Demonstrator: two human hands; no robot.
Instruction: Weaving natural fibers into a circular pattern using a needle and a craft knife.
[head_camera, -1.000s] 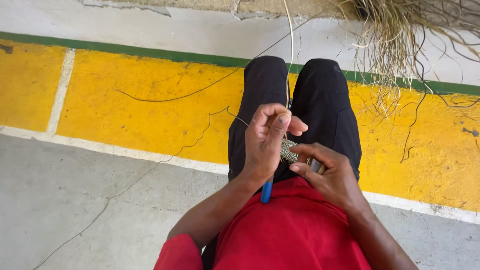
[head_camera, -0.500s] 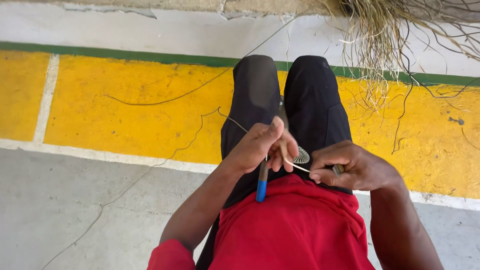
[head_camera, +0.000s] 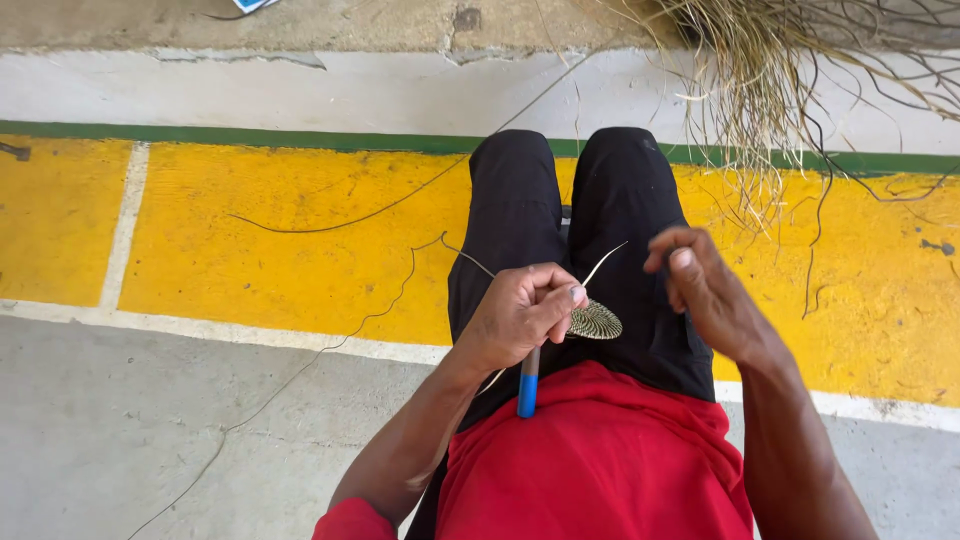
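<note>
Left hand (head_camera: 520, 315) fingers curled tight, pinching the edge of a small coiled woven disc (head_camera: 595, 321) between thumb and fingertips; same fist also carries a blue-handled tool (head_camera: 528, 383), handle pointing down toward the lap. Disc sticks out to the right of the left fingers, roughly flat, over the black trousers (head_camera: 560, 220). A thin pale strand (head_camera: 605, 264) rises from the disc, slanting up and right toward the right hand (head_camera: 705, 295). Right hand is raised just right of the disc, apart from it, fingers loosely bent; cannot tell if it pinches the strand end. Left hand is the nearer one, touching the disc; strand's long axis runs lower-left to upper-right between the hands.

Outward: red shirt (head_camera: 600, 470) below; yellow painted floor band (head_camera: 280, 240) with green stripe (head_camera: 250, 137) and white line; grey concrete (head_camera: 150, 430). Bundle of dry grass fibres (head_camera: 770, 80) upper right, loose strands trailing. One blue-and-white scrap (head_camera: 245, 4) at top edge, too cropped to identify. No packages or signs.
</note>
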